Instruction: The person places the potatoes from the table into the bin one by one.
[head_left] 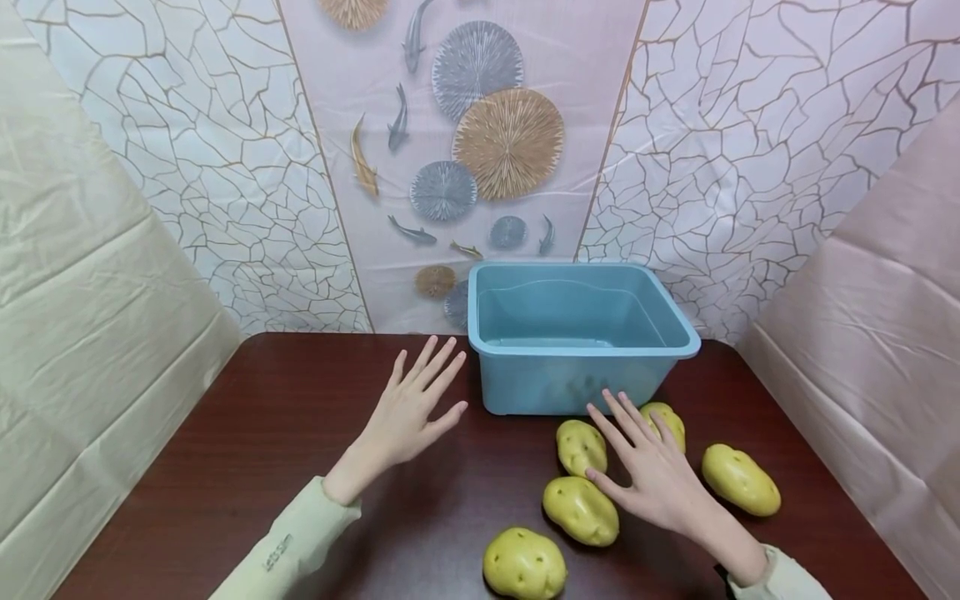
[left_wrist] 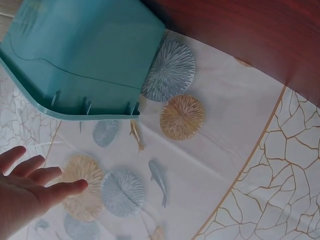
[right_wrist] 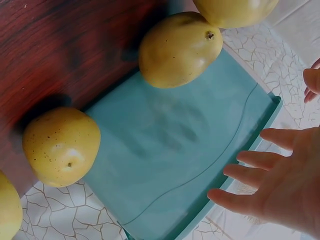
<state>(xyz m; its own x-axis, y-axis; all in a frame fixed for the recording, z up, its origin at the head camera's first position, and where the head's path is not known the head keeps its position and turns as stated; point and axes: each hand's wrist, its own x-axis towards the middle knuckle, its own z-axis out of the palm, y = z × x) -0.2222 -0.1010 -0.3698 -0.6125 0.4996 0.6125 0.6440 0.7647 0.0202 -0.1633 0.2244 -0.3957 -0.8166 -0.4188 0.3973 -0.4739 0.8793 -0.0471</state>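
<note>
My left hand (head_left: 408, 410) hovers over the table left of the blue basin, fingers spread and holding nothing. In the left wrist view its fingers (left_wrist: 62, 190) show beside the basin wall (left_wrist: 95, 50). My right hand (head_left: 651, 479), also spread and empty, is above the potatoes in front of the basin (head_left: 570, 379). One potato (head_left: 581, 447) and a second potato (head_left: 581, 511) lie just left of it. Partly behind its fingers is another potato (head_left: 666, 425). To its right lies a potato (head_left: 741, 479), and nearer the front a potato (head_left: 524, 563).
The dark red-brown table (head_left: 225, 467) ends at a patterned cloth backdrop (head_left: 225, 167). Pale cloth walls (head_left: 82, 292) rise at both sides. The basin stands at the table's far edge, its open top facing up, with its inner floor visible.
</note>
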